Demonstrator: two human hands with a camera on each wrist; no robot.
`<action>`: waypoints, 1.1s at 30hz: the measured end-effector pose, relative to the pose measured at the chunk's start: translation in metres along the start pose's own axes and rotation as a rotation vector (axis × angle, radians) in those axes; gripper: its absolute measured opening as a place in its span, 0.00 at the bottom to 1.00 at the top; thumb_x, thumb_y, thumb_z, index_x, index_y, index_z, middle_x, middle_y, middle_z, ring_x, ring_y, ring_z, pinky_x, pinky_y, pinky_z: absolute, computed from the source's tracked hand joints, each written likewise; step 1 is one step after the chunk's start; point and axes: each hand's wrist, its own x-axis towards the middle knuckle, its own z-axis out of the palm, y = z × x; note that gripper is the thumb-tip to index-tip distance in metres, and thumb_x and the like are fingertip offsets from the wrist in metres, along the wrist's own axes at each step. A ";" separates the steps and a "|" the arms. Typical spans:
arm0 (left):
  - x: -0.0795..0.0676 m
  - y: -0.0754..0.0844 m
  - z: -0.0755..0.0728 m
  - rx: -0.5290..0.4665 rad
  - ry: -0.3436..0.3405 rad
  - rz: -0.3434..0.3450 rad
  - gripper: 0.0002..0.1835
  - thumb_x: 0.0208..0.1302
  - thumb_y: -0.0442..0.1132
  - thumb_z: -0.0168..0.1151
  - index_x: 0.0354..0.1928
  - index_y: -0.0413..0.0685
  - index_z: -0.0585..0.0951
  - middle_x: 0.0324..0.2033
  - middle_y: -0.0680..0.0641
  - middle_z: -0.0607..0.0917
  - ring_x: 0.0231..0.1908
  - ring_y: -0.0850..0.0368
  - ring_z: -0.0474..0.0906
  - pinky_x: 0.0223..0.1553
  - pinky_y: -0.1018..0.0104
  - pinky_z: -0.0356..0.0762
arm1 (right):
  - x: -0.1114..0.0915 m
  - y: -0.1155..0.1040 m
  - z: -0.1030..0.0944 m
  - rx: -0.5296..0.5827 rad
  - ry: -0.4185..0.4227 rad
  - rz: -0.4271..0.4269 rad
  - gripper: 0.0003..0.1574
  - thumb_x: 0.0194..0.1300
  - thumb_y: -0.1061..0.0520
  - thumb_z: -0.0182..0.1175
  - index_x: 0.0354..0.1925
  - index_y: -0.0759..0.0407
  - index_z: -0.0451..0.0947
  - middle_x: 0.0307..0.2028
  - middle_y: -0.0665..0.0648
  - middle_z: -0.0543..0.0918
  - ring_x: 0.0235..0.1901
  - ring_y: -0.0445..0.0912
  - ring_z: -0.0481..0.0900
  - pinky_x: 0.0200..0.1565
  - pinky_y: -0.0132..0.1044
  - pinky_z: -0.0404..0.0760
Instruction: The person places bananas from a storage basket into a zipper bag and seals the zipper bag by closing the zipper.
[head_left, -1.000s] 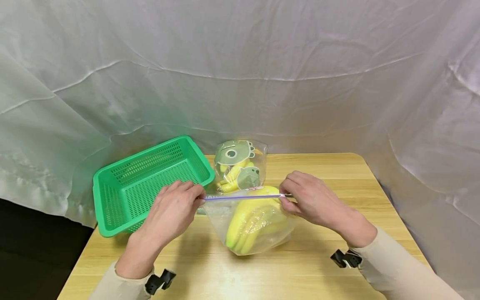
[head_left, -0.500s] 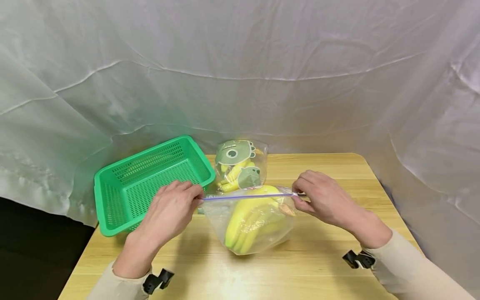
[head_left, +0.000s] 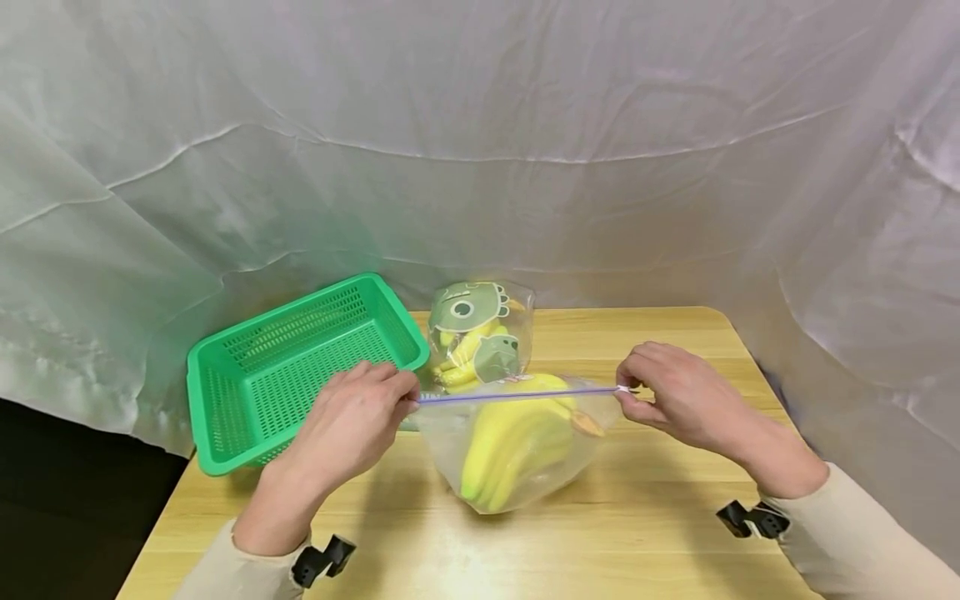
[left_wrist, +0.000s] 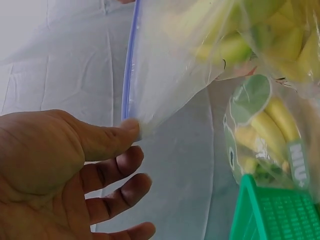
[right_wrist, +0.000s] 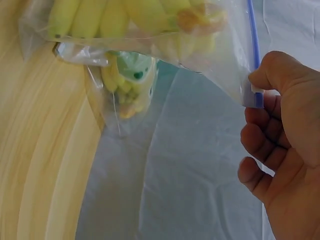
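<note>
A clear zip bag (head_left: 446,446) with a bunch of yellow bananas (head_left: 491,462) inside hangs between the two hands, its purple-blue zip strip (left_wrist: 129,65) stretched nearly straight. My left hand (head_left: 356,417) pinches the left end of the strip between thumb and forefinger, the other fingers spread loosely below. At the opposite end, the thumb and forefinger of my right hand (head_left: 693,404) pinch the small white slider (head_left: 623,389). In the right wrist view, the slider is mostly covered by the thumb, close to the bag's corner.
Behind the held bag stands a second clear bag (head_left: 465,315) with green cartoon prints and bananas in it. A green perforated basket (head_left: 307,297) sits at the left of the wooden table (head_left: 630,533). Grey cloth (head_left: 570,208) hangs around the back and sides.
My right hand has moved rightward along the zip strip with the slider, from above the bananas to the bag's right end. My left hand keeps its pinch and has shifted slightly right.
</note>
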 end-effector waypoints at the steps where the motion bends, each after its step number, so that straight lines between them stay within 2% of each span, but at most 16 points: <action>1: 0.002 0.002 0.001 -0.013 0.000 0.018 0.06 0.62 0.41 0.67 0.30 0.59 0.78 0.26 0.60 0.76 0.29 0.59 0.69 0.30 0.67 0.65 | -0.001 0.002 -0.003 0.004 -0.005 0.016 0.08 0.54 0.57 0.63 0.29 0.45 0.72 0.27 0.41 0.73 0.29 0.34 0.68 0.31 0.32 0.71; 5: 0.015 0.010 0.007 -0.069 -0.013 0.077 0.06 0.63 0.39 0.66 0.30 0.58 0.78 0.26 0.61 0.76 0.28 0.61 0.68 0.31 0.69 0.66 | -0.004 0.013 -0.017 -0.007 -0.031 0.092 0.11 0.53 0.57 0.64 0.29 0.43 0.72 0.27 0.40 0.73 0.28 0.34 0.69 0.30 0.32 0.72; 7: 0.027 0.015 0.012 -0.097 -0.039 0.074 0.06 0.65 0.39 0.64 0.30 0.58 0.78 0.26 0.61 0.76 0.28 0.62 0.68 0.31 0.69 0.67 | -0.005 0.021 -0.025 -0.026 -0.051 0.146 0.11 0.54 0.57 0.65 0.29 0.42 0.72 0.27 0.40 0.75 0.27 0.35 0.70 0.30 0.33 0.72; 11: 0.061 0.022 0.026 -0.124 -0.130 0.018 0.06 0.68 0.41 0.60 0.31 0.58 0.77 0.27 0.59 0.75 0.29 0.61 0.70 0.30 0.67 0.68 | -0.001 0.043 -0.033 -0.088 -0.100 0.274 0.06 0.57 0.56 0.64 0.31 0.47 0.75 0.29 0.45 0.78 0.27 0.39 0.71 0.29 0.36 0.71; 13: 0.083 0.026 0.036 -0.116 -0.164 -0.004 0.05 0.69 0.41 0.59 0.33 0.58 0.77 0.28 0.58 0.76 0.30 0.60 0.71 0.29 0.65 0.69 | 0.002 0.055 -0.034 -0.124 -0.090 0.335 0.03 0.59 0.55 0.62 0.32 0.50 0.77 0.30 0.48 0.78 0.27 0.41 0.72 0.27 0.38 0.71; 15: 0.104 0.029 0.047 -0.099 -0.170 -0.018 0.04 0.70 0.43 0.57 0.35 0.58 0.77 0.30 0.57 0.77 0.32 0.58 0.73 0.30 0.62 0.72 | 0.004 0.067 -0.033 -0.161 -0.032 0.373 0.03 0.62 0.56 0.61 0.33 0.54 0.77 0.30 0.51 0.78 0.25 0.44 0.72 0.24 0.41 0.71; 17: 0.122 0.033 0.059 -0.079 -0.142 -0.031 0.03 0.71 0.43 0.55 0.38 0.58 0.78 0.33 0.56 0.78 0.35 0.56 0.75 0.34 0.59 0.75 | 0.005 0.078 -0.028 -0.201 0.079 0.376 0.05 0.63 0.57 0.59 0.33 0.58 0.76 0.30 0.55 0.77 0.23 0.47 0.74 0.21 0.44 0.71; 19: 0.135 0.036 0.070 -0.063 -0.104 -0.053 0.04 0.72 0.44 0.54 0.41 0.59 0.78 0.37 0.55 0.79 0.40 0.55 0.75 0.39 0.56 0.76 | 0.005 0.086 -0.021 -0.232 0.193 0.368 0.05 0.63 0.59 0.57 0.33 0.61 0.75 0.30 0.57 0.76 0.23 0.51 0.74 0.20 0.48 0.72; 21: 0.142 0.038 0.079 -0.045 -0.069 -0.058 0.04 0.72 0.44 0.54 0.43 0.60 0.78 0.39 0.54 0.78 0.43 0.54 0.75 0.43 0.54 0.76 | 0.000 0.090 -0.014 -0.259 0.266 0.353 0.06 0.62 0.60 0.56 0.33 0.64 0.75 0.29 0.59 0.75 0.22 0.53 0.74 0.19 0.50 0.73; 23: 0.143 0.040 0.088 -0.022 -0.059 -0.043 0.05 0.71 0.45 0.55 0.44 0.60 0.79 0.41 0.53 0.78 0.43 0.53 0.74 0.44 0.54 0.75 | -0.008 0.091 -0.006 -0.261 0.274 0.351 0.07 0.62 0.60 0.57 0.34 0.65 0.76 0.28 0.59 0.76 0.22 0.53 0.75 0.19 0.49 0.74; 26: 0.132 0.044 0.096 0.007 -0.079 0.012 0.06 0.70 0.46 0.56 0.44 0.61 0.80 0.43 0.52 0.78 0.44 0.52 0.73 0.44 0.53 0.74 | -0.027 0.084 0.002 -0.254 0.190 0.368 0.06 0.61 0.59 0.59 0.33 0.62 0.77 0.27 0.57 0.77 0.20 0.48 0.73 0.19 0.44 0.72; 30: 0.105 0.056 0.100 0.016 -0.128 0.120 0.06 0.71 0.46 0.56 0.44 0.60 0.81 0.44 0.52 0.78 0.45 0.53 0.71 0.48 0.53 0.75 | -0.058 0.067 0.004 -0.247 0.031 0.397 0.03 0.58 0.56 0.61 0.29 0.53 0.76 0.25 0.51 0.75 0.20 0.43 0.68 0.22 0.39 0.67; 33: 0.083 0.069 0.103 -0.010 -0.167 0.206 0.05 0.70 0.45 0.56 0.42 0.59 0.81 0.42 0.54 0.76 0.45 0.55 0.69 0.51 0.55 0.75 | -0.077 0.052 0.002 -0.248 -0.099 0.395 0.04 0.55 0.55 0.62 0.26 0.49 0.75 0.25 0.48 0.75 0.23 0.44 0.69 0.25 0.41 0.67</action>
